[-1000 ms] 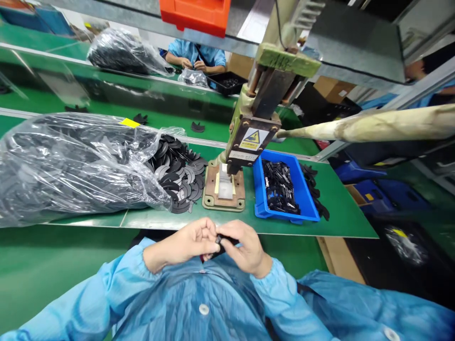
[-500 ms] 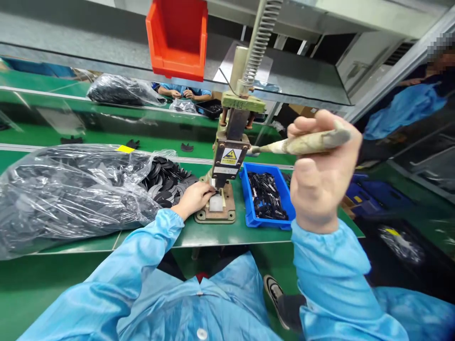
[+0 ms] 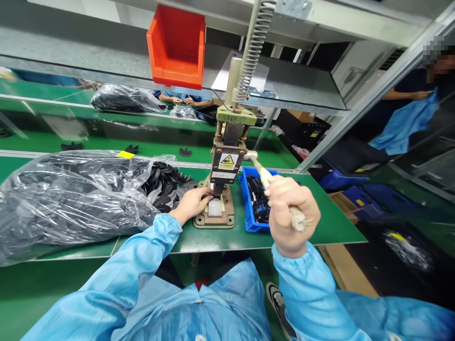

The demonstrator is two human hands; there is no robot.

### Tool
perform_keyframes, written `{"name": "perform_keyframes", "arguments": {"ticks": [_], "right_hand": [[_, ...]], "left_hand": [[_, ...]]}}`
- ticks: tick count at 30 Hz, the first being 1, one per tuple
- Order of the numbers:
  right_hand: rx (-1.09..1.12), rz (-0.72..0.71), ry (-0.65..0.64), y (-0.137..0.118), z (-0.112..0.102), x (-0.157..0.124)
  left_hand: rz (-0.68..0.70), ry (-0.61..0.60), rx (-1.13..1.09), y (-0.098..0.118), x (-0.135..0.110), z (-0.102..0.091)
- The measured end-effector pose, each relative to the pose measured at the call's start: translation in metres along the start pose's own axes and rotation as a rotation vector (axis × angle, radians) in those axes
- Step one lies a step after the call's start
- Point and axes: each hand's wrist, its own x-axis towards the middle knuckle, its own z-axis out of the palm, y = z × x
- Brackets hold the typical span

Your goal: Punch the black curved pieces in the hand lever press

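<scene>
A hand press [image 3: 227, 156] with a yellow warning label stands on its base plate [image 3: 202, 220] at the middle of the green bench. My left hand [image 3: 192, 202] reaches under the ram, fingers pinched on a small black part at the white block [image 3: 215, 207]. My right hand [image 3: 289, 215] is wrapped in a fist around the press lever [image 3: 265, 177], which slopes down toward me. A loose heap of flat black parts [image 3: 165, 184] lies just left of the press.
A large clear plastic bag of black parts [image 3: 71, 199] fills the bench's left side. A blue bin [image 3: 247, 208] of black pieces sits right of the press. An orange bin [image 3: 176, 45] hangs on the shelf above. Other people in blue work behind and at far right.
My right hand has pulled the lever down from head height to bench level. The left hand stays at the press die; a second ago both hands held a small part near my chest.
</scene>
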Motion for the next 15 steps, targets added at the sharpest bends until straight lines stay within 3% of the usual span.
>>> {"name": "perform_keyframes", "arguments": {"ticks": [5, 8, 11, 15], "right_hand": [[-0.067, -0.054, -0.02, 0.013, -0.008, -0.042], [-0.101, -0.064, -0.058, 0.02, -0.013, -0.063], [-0.105, -0.072, -0.031, 0.025, -0.013, -0.071], [-0.125, -0.112, 0.039, 0.028, -0.005, -0.068]], "left_hand": [[-0.02, 0.001, 0.091, 0.006, -0.005, 0.003], [0.025, -0.044, 0.12, 0.003, -0.004, -0.007], [0.06, -0.068, 0.253, -0.013, 0.003, -0.04], [-0.084, -0.146, 0.507, -0.046, 0.018, -0.095]]}}
